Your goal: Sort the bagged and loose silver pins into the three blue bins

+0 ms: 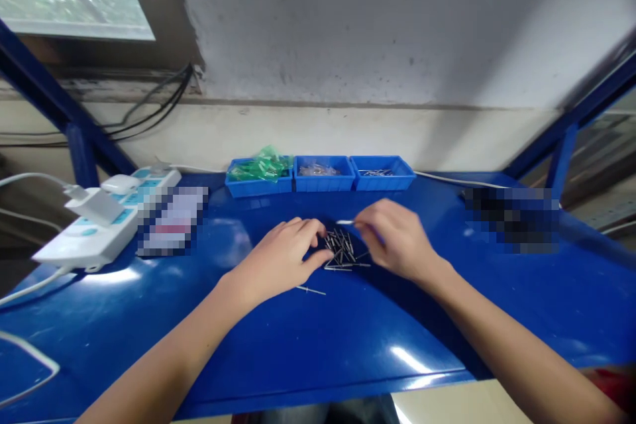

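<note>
Several thin metal pins, like rivets, lie in a loose pile [342, 248] on the blue table [318, 338]. At the pile's left edge is my left hand [293, 252], its thumb and fingers curved apart with nothing seen between them. My right hand [395, 238], just right of the pile and slightly raised, pinches a small pale, slender piece [344, 222] that points left; motion blurs it. One separate pin [312, 290] lies in front of my left hand.
Three blue bins stand at the back: the left [258, 189] with green plastic, the middle [324, 183] with a clear bag, the right [382, 182] with pins. A white power strip [106, 225] and a pixelated object [173, 222] are left; another dark pixelated object [514, 218] is right.
</note>
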`<state>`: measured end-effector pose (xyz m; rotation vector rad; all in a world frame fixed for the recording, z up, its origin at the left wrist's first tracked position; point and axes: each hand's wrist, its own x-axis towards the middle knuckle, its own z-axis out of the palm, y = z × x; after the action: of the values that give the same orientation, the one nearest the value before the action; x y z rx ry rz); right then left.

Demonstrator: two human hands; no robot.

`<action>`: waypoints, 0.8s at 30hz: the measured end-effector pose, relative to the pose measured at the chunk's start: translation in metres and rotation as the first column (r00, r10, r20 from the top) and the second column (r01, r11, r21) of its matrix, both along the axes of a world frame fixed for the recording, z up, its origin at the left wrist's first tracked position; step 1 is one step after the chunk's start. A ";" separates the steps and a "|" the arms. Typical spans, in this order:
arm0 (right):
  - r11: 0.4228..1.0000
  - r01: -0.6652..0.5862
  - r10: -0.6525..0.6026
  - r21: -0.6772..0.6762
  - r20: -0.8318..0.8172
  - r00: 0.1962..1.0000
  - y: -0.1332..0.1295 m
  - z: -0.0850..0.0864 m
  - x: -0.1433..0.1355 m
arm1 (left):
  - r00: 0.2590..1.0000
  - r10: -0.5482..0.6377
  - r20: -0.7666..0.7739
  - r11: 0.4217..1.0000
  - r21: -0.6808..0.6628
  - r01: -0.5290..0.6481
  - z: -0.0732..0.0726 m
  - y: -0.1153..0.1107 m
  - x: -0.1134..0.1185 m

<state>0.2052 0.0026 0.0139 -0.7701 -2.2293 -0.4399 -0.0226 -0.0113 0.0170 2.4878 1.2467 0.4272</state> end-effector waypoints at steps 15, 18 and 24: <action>0.912 0.017 0.086 -0.409 0.233 0.969 -0.005 -0.017 -0.019 | 0.995 -0.005 0.104 0.999 0.032 0.001 -0.008 0.007 -0.004; 0.941 -0.024 0.117 -0.336 0.260 0.958 -0.012 -0.015 -0.025 | 0.984 0.001 0.176 0.997 0.079 -0.015 -0.009 0.003 0.000; 0.972 0.057 -0.001 0.226 -0.241 0.971 0.002 0.012 0.021 | 0.998 0.010 0.059 0.993 0.115 -0.017 -0.026 0.004 0.003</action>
<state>0.2259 0.0051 0.0256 -0.6929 -1.9049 -0.5790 -0.0194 -0.0076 -0.0094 2.5441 1.2500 0.5867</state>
